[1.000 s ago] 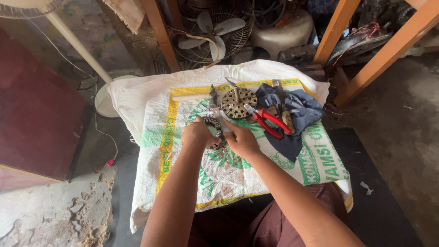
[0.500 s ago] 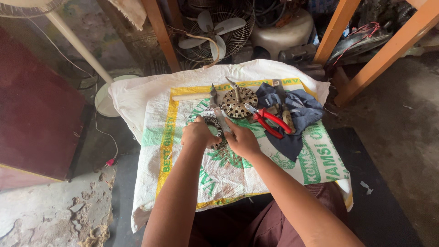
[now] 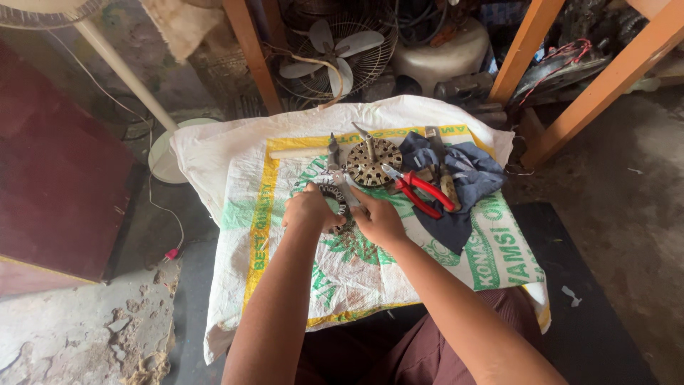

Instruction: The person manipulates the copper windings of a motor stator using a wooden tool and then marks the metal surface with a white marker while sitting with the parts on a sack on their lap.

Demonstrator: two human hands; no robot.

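My left hand point(image 3: 308, 209) and my right hand point(image 3: 379, 218) meet over a small round metal motor part point(image 3: 335, 197) on a white woven sack point(image 3: 370, 271) printed in green and yellow. Both hands grip that part; a thin metal tool pokes up between them, and which hand holds it I cannot tell. Just beyond lies a round slotted metal rotor disc point(image 3: 373, 162). Red-handled pliers point(image 3: 419, 192) rest to its right on a dark blue cloth point(image 3: 463, 182).
A wooden-handled tool point(image 3: 299, 152) lies at the sack's far edge. Behind stand a caged fan point(image 3: 335, 53), a white fan base point(image 3: 165, 153) with its pole, and orange wooden frame legs point(image 3: 605, 78). A dark red panel point(image 3: 57, 185) is left.
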